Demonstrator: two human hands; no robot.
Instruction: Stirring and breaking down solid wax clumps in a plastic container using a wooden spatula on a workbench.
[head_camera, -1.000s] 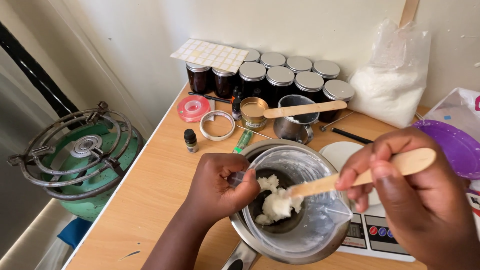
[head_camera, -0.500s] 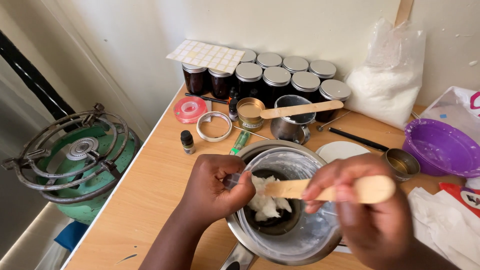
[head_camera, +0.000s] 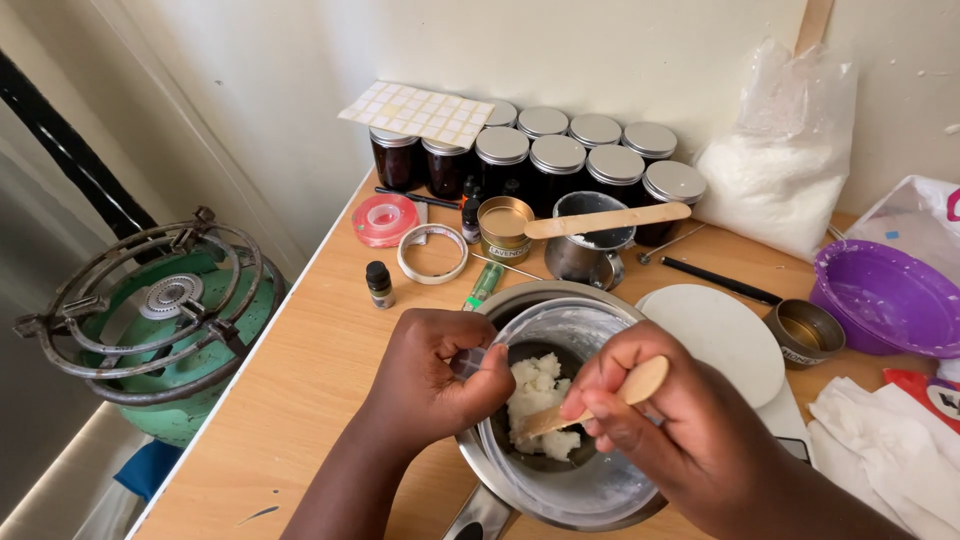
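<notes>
Keep your left hand (head_camera: 430, 375) clamped on the clear jug's (head_camera: 600, 480) handle so it sits steady inside the steel pot (head_camera: 480, 515) while your right hand (head_camera: 665, 425), fingers closed around the wooden stick (head_camera: 600, 398), presses its tip down into the white wax lumps (head_camera: 535, 400) just below your fingertips.

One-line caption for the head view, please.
Left hand steadies a clear jug inside a metal pot while right hand presses a wooden stick into white wax.

We grip plastic jug (head_camera: 590, 480) handle with left hand (head_camera: 435, 375); right hand (head_camera: 680, 430) pokes wooden stick (head_camera: 600, 398) into white wax (head_camera: 535, 395); jars (head_camera: 560, 160) at 12 o'clock.
</notes>
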